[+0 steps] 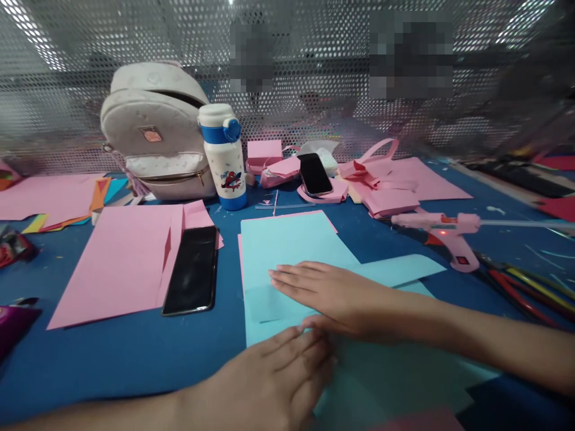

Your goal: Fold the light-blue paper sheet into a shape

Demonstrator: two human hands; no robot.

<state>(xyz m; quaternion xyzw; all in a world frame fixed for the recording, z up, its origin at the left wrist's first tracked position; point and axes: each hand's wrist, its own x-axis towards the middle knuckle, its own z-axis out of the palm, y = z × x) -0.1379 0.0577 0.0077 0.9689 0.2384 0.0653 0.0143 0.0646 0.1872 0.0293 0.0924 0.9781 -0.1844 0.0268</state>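
Note:
A light blue sheet of paper [287,239] lies on the blue table, with pink paper showing at its left and top edges. My right hand [332,296] rests flat on the sheet, fingers stretched out to the left. Just below it, my left hand [278,377] bends its fingers together at the sheet's lower part, where a folded edge shows. Both hands meet near the right thumb; the left fingertips are partly hidden. A light blue strip [404,269] sticks out beyond my right wrist, and more light blue paper [395,383] lies under my forearm.
Left of the sheet are a black phone [192,269] and folded pink paper [121,257]. Behind stand a bottle [231,167] and a white backpack [157,131]. A second phone [315,173] leans among pink pieces. At right lie a pink glue gun [449,230] and pliers [516,287].

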